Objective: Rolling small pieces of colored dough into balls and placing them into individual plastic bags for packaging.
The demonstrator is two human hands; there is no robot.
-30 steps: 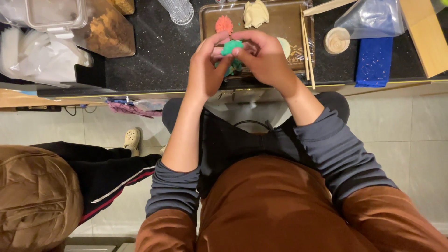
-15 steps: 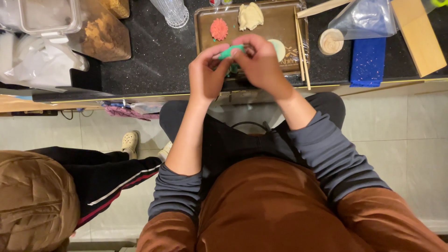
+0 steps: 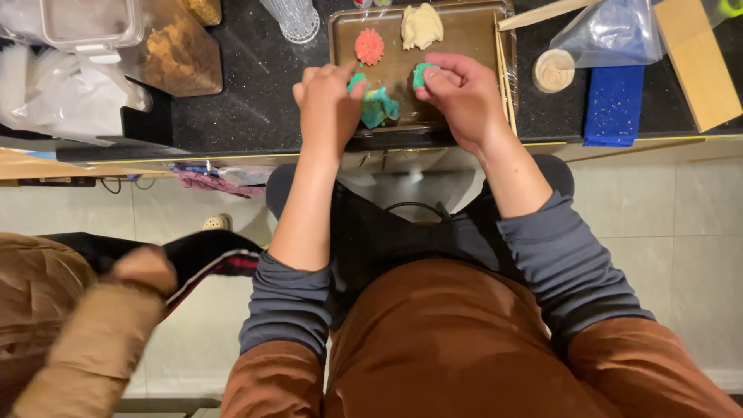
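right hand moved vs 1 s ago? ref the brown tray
Yes. The right hand, earlier pressed against the left hand over the brown tray's near edge, has pulled apart to the tray's right side, pinching a green dough piece.

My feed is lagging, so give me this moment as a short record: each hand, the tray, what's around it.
left hand: pinching a green dough bit
right hand: holding another green piece
between hands: green dough lump
tray: brown, holds an orange flower shape and a cream dough piece
right of tray: round wooden stamp, blue cloth
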